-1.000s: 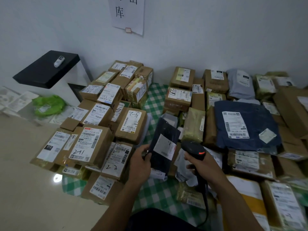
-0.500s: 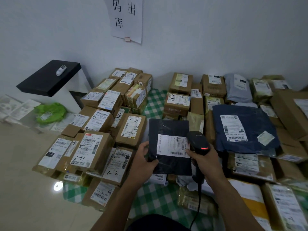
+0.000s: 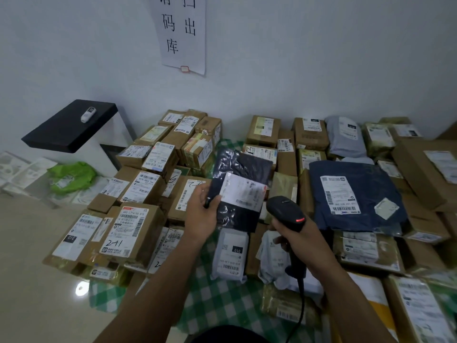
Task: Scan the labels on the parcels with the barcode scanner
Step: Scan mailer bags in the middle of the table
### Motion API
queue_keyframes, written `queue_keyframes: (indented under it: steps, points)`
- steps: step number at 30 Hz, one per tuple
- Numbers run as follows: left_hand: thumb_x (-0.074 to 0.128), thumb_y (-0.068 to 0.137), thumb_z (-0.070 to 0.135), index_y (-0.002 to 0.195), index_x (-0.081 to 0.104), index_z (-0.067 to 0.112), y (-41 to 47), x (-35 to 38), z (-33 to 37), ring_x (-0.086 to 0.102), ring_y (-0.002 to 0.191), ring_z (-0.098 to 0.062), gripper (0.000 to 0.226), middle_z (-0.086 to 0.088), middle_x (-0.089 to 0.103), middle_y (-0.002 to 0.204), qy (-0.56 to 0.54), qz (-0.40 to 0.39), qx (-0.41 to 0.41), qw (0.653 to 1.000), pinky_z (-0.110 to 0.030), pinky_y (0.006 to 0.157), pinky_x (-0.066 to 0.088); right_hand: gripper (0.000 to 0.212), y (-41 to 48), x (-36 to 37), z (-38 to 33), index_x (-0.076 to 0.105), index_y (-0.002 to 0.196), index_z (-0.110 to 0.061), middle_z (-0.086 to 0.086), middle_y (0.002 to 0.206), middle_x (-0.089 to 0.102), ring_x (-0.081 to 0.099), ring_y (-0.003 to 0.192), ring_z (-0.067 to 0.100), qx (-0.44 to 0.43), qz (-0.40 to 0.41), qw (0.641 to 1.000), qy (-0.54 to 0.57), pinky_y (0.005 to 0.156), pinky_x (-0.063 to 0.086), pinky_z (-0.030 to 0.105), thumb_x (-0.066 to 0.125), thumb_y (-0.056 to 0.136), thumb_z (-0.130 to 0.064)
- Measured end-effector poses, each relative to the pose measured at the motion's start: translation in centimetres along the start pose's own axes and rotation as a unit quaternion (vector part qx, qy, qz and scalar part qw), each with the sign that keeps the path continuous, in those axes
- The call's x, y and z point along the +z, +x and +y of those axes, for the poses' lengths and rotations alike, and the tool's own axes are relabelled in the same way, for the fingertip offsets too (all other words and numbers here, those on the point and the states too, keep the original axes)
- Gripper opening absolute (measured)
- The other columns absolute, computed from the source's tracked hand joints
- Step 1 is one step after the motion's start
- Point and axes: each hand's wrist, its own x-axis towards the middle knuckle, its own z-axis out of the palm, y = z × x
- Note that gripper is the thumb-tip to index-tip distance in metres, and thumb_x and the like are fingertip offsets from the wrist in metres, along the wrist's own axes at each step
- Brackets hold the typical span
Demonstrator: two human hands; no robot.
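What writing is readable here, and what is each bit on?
"码 出 库": wall sign, top row cut off
"241": handwritten on brown box
"010": white bag
"010": leftmost box
Label on the dark parcel in the left hand: blurred.
Other labels: too small.

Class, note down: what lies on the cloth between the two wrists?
Head view: a white bag marked 010 on the green checked cloth, and a paler bag partly under the right hand.

Bare left hand (image 3: pixel 200 216), right hand (image 3: pixel 303 240), dark garment (image 3: pixel 230 334).
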Motion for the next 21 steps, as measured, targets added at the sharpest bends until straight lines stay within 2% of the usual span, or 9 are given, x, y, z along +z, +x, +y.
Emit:
queue_keyframes:
  steps: [3,7,8,10,11,13,15,19,21]
  points:
    - [0.068,0.098,0.010,0.120,0.055,0.012,1.0,0.4,-0.1,0.064,0.102,0.008,0.025,0.013,0.067,0.107,-0.030,0.052,0.012,0.998,-0.014,0.074,0.057,0.025,-0.3,0.9,-0.5,0.068,0.118,-0.031,0.006,0.095,0.079,0.069,0.072,0.018,0.018,-0.059,0.998,-0.011,0.067,0.052,0.033,0.075,0.094,-0.027]
    - [0.070,0.098,0.012,0.115,0.055,0.018,1.3,1.7,-0.5,0.069,0.107,-0.008,0.024,0.007,0.072,0.112,-0.062,0.094,0.006,0.994,-0.033,0.085,0.063,0.020,-0.6,1.4,-1.6,0.069,0.116,-0.029,0.001,0.083,0.076,0.067,0.071,0.016,0.005,-0.086,0.996,-0.020,0.066,0.051,0.031,0.074,0.096,-0.026]
    - [0.069,0.098,0.013,0.113,0.054,0.023,1.3,2.0,-0.6,0.069,0.107,-0.010,0.023,0.009,0.071,0.111,-0.067,0.095,0.003,0.993,-0.034,0.086,0.062,0.020,-0.6,1.5,-1.8,0.069,0.116,-0.029,0.001,0.081,0.075,0.066,0.070,0.016,0.006,-0.088,0.996,-0.015,0.065,0.051,0.031,0.074,0.096,-0.026]
    - [0.067,0.099,0.012,0.110,0.051,0.027,0.9,2.3,-0.3,0.067,0.103,-0.002,0.025,0.017,0.068,0.106,-0.061,0.097,0.000,0.993,-0.018,0.081,0.059,0.019,-0.6,1.5,-2.1,0.068,0.115,-0.029,0.000,0.077,0.074,0.066,0.069,0.016,0.010,-0.089,0.996,-0.014,0.064,0.051,0.030,0.073,0.097,-0.027]
    - [0.066,0.099,0.009,0.111,0.051,0.024,0.7,2.5,-0.1,0.064,0.099,0.006,0.024,0.020,0.064,0.104,-0.051,0.101,0.003,0.994,-0.009,0.077,0.055,0.019,-0.6,1.5,-2.2,0.068,0.115,-0.029,0.000,0.076,0.074,0.066,0.069,0.015,0.012,-0.089,0.996,-0.015,0.064,0.051,0.030,0.073,0.097,-0.026]
    - [0.066,0.099,0.006,0.114,0.051,0.014,0.4,2.6,-0.1,0.061,0.092,0.019,0.023,0.022,0.060,0.102,-0.043,0.111,0.009,0.993,-0.001,0.072,0.048,0.020,-0.6,1.5,-2.4,0.067,0.116,-0.030,0.001,0.077,0.074,0.066,0.070,0.015,0.017,-0.089,0.996,-0.014,0.065,0.051,0.029,0.073,0.097,-0.027]
    - [0.066,0.099,0.006,0.114,0.052,0.012,0.5,2.5,-0.3,0.055,0.092,0.027,0.022,0.022,0.059,0.102,-0.041,0.116,0.013,0.992,0.000,0.072,0.046,0.023,-0.6,1.4,-2.5,0.066,0.117,-0.030,0.003,0.078,0.074,0.067,0.070,0.016,0.020,-0.089,0.996,-0.016,0.064,0.051,0.030,0.074,0.096,-0.027]
    - [0.067,0.099,0.009,0.114,0.053,0.014,0.7,2.3,-0.6,0.055,0.095,0.026,0.021,0.024,0.060,0.104,-0.036,0.124,0.014,0.992,-0.003,0.076,0.049,0.023,-0.8,1.4,-2.6,0.066,0.118,-0.028,0.005,0.078,0.074,0.066,0.070,0.018,0.024,-0.088,0.996,-0.016,0.063,0.050,0.031,0.073,0.097,-0.025]
    - [0.067,0.099,0.010,0.114,0.053,0.016,0.7,2.3,-0.6,0.057,0.097,0.022,0.022,0.025,0.061,0.105,-0.040,0.125,0.013,0.991,-0.009,0.081,0.052,0.022,-0.8,1.4,-2.8,0.066,0.117,-0.025,0.006,0.077,0.073,0.066,0.070,0.019,0.024,-0.092,0.995,-0.019,0.064,0.050,0.032,0.073,0.097,-0.025]
